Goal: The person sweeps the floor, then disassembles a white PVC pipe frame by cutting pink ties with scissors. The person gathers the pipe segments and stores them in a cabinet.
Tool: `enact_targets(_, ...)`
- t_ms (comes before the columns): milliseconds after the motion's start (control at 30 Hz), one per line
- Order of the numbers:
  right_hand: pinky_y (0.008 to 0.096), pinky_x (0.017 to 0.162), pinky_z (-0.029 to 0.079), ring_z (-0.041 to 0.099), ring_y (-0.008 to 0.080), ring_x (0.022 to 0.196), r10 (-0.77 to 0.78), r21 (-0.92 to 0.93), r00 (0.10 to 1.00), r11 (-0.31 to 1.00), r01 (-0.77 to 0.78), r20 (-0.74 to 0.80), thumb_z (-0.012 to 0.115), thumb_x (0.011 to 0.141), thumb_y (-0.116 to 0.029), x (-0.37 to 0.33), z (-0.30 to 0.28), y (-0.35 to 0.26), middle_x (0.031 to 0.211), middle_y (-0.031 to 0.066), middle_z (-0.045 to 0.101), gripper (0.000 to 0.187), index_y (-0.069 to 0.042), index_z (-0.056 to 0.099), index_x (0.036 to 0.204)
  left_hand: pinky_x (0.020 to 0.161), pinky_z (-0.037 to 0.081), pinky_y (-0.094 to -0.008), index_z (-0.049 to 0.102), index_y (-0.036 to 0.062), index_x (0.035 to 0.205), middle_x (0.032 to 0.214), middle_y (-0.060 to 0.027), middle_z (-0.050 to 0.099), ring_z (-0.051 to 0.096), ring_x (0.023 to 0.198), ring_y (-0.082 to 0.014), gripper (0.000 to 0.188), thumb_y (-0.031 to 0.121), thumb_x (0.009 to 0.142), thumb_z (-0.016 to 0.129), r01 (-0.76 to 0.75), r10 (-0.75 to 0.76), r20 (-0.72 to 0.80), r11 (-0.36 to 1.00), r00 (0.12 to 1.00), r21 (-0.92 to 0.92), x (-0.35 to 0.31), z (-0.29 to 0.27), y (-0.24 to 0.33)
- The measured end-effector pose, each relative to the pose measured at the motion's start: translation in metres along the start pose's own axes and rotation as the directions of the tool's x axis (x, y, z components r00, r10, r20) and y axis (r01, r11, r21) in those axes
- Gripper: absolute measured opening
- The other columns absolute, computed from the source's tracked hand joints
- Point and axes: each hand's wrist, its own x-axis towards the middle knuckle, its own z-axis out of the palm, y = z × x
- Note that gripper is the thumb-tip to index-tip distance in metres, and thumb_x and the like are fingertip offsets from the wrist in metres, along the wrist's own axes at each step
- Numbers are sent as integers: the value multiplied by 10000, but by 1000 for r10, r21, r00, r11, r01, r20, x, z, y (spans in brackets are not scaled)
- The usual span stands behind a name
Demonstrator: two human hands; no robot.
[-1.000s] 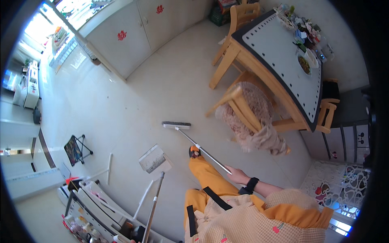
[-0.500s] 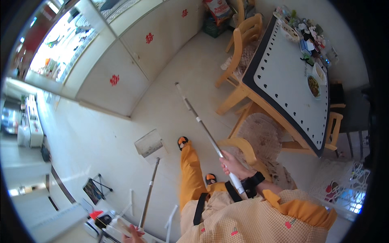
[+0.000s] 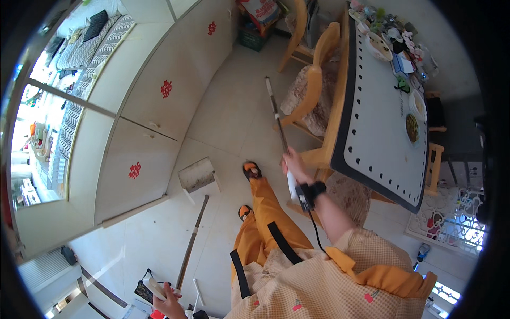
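My right hand (image 3: 297, 165) is closed around the white lower part of a long pole (image 3: 280, 125). The grey shaft points away from me toward the chairs, and I cannot make out any head on its far end. A dark wristband (image 3: 311, 194) is on that wrist, with a thin cable hanging from it. At the lower left, my left hand (image 3: 169, 303) grips the upper end of the handle of a long-handled dustpan. Its shaft leads out to the dustpan (image 3: 197, 178), a pale tray with a grey, speckled inside, on the tiles ahead of my feet.
On the left runs a white cabinet (image 3: 109, 181) with red paper cutouts. Wooden chairs (image 3: 316, 80) with fluffy cushions stand against a table (image 3: 366, 154) bearing bowls and clutter. At the far end are a green crate (image 3: 255, 38) and a red-and-white bag (image 3: 260, 13).
I have stepped forward, so the cabinet and chairs are nearer. My right hand has moved forward, and its pole now reaches beside the chairs. The dustpan has come along with my left hand.
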Motion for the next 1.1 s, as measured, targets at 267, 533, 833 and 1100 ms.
enact_targets(267, 361, 476, 469, 593, 241, 524, 148, -516, 965, 857, -16, 216, 511, 774, -106, 303, -34, -56, 607, 146, 598, 283, -11, 444, 1032, 559, 499, -250, 528, 10, 787, 508, -7, 462, 431, 367, -82, 269, 246, 854, 639, 229, -218, -122, 970, 968, 82, 46, 54, 48)
enact_targets(533, 307, 422, 435, 502, 176, 456, 589, -677, 772, 671, -302, 239, 421, 841, -77, 146, 21, -66, 706, 102, 552, 729, -149, 6, 1436, 558, 492, -267, 534, 13, 794, 488, 3, 413, 405, 382, -76, 266, 255, 869, 611, 367, -344, -261, 929, 902, 46, 32, 96, 99)
enact_targets(833, 213, 400, 374, 420, 70, 478, 690, -667, 570, 680, -303, 445, 465, 897, -121, 106, 87, -121, 639, 5, 429, 608, -153, 160, 1421, 587, 473, -308, 591, -37, 838, 613, -75, 524, 487, 523, -147, 310, 271, 857, 621, 484, -441, -306, 872, 844, 78, 21, 101, 84)
enact_targets(1100, 225, 398, 365, 412, 81, 498, 615, -719, 770, 612, -329, 171, 442, 942, -236, 139, 60, -171, 665, 17, 419, 513, -88, 209, 1375, 363, 387, -207, 507, -13, 762, 605, -50, 520, 506, 455, -89, 250, 184, 855, 630, 453, -505, -446, 862, 739, -226, -7, 97, 57)
